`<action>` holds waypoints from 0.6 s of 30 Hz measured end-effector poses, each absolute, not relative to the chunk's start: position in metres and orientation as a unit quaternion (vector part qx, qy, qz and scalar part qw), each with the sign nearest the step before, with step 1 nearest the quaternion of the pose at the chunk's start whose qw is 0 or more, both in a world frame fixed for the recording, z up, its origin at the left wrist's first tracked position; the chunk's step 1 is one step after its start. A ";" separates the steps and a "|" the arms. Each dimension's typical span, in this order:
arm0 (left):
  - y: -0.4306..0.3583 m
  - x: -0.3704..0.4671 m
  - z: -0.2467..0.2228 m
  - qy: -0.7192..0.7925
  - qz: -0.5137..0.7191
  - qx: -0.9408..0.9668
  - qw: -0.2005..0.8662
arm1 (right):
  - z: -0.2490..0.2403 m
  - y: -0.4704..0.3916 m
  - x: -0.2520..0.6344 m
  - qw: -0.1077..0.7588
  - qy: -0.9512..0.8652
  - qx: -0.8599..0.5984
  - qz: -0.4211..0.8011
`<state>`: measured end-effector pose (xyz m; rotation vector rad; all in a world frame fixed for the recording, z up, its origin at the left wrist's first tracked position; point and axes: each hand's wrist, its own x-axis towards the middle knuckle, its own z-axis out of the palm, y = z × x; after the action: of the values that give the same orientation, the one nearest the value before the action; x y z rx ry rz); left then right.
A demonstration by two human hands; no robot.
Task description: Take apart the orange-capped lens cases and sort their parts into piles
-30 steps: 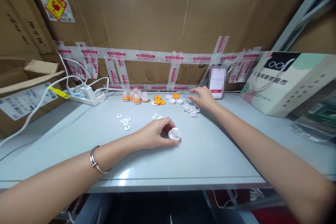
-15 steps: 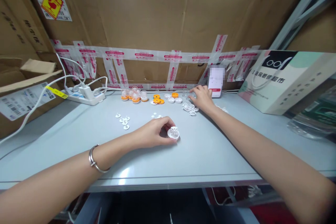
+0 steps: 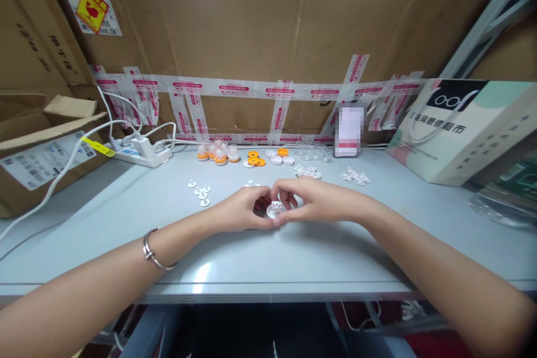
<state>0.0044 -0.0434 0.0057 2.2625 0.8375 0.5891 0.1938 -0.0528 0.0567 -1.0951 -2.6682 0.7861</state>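
My left hand (image 3: 243, 210) is closed round the left side of a small round white part (image 3: 274, 211) with a toothed top, just above the table. My right hand (image 3: 308, 199) meets it from the right, thumb and fingers curled at the same part; whether a clear piece sits between its fingers is too small to tell. Behind them lie white toothed pieces (image 3: 307, 172), clear domes (image 3: 312, 152), orange rings (image 3: 255, 161) and white rings (image 3: 288, 160). Several domed orange pieces (image 3: 220, 159) stand further left, and small white discs (image 3: 203, 202) lie nearer.
A phone (image 3: 348, 134) leans against the taped cardboard (image 3: 235, 17) at the back. More white pieces (image 3: 356, 176) lie right of centre. A power strip (image 3: 153, 158) and open box (image 3: 46, 156) are left; a paper bag (image 3: 448, 140) and plastic bottle (image 3: 507, 190) are right.
My right hand has come from the clear domes at the back to the white part in my left hand. My left hand has stayed nearly still. The view has shifted slightly.
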 end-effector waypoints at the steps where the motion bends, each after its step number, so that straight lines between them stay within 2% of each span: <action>1: -0.043 0.004 0.005 0.317 0.225 0.864 0.321 | 0.053 -0.053 0.192 0.075 -0.891 -0.364 0.262; 6: -0.041 -0.001 0.008 0.315 0.221 0.872 0.302 | 0.041 -0.047 0.188 0.105 -0.896 -0.356 0.245; 11: -0.023 -0.021 0.025 0.335 0.214 0.873 0.281 | 0.045 -0.046 0.194 0.080 -0.897 -0.359 0.246; 15: -0.003 -0.039 0.027 0.422 0.266 0.849 0.173 | 0.046 -0.046 0.195 0.071 -0.884 -0.383 0.259; 18: 0.003 -0.039 0.016 0.383 0.239 0.887 0.103 | 0.042 -0.044 0.193 0.079 -0.874 -0.397 0.270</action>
<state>-0.0392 0.0027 0.0156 2.6164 1.1295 0.7047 0.1932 -0.0441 0.0423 -1.1880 -2.6147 0.8078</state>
